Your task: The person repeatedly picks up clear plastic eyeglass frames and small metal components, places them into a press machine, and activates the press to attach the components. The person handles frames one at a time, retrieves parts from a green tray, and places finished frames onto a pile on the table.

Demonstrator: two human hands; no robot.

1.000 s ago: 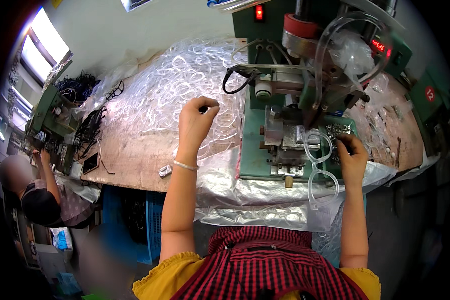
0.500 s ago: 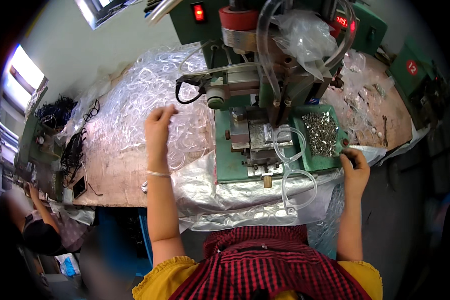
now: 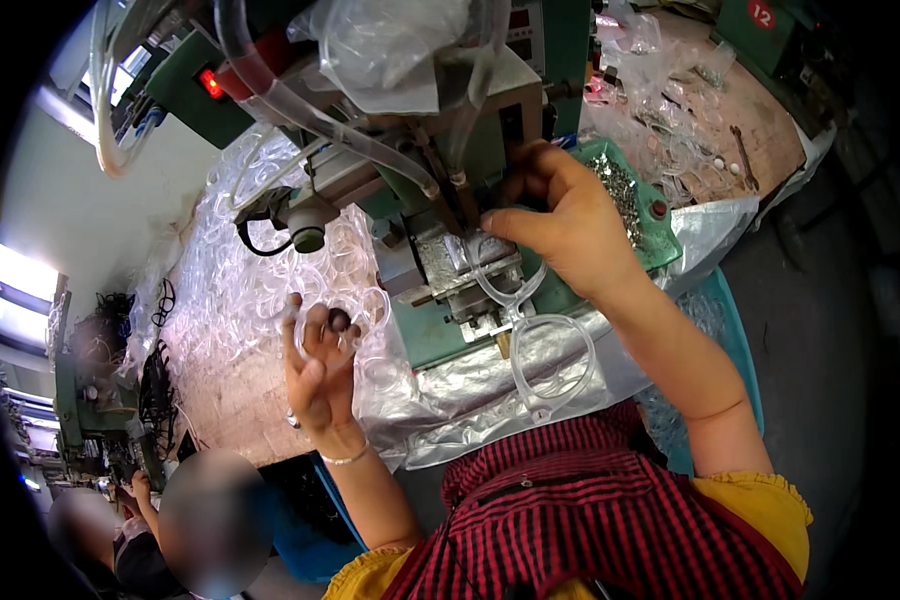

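- Clear eyeglass frame (image 3: 517,304): it sat at the front of the green machine (image 3: 428,338), its upper rim on the metal fixture (image 3: 440,262) under the machine's head, its lower rim reaching out over the silver sheet (image 3: 440,402).
- Of the two hands, the right hand (image 3: 577,228) was at the machine's head, thumb and fingers bent, the thumb tip near the frame's upper end; whether it gripped the frame could not be told.
- The left hand (image 3: 322,375) was raised, palm up, fingers half curled, in front of the heap of clear frames (image 3: 255,245). Clear rims showed at its fingertips; whether it gripped one could not be told.
- A green tray (image 3: 662,240) of small metal parts (image 3: 620,195) stood just beside the right hand.
- A wrench (image 3: 743,157) lay on the desk (image 3: 210,405) farther right.
- A clear plastic bag (image 3: 395,45) hung at the machine's top.
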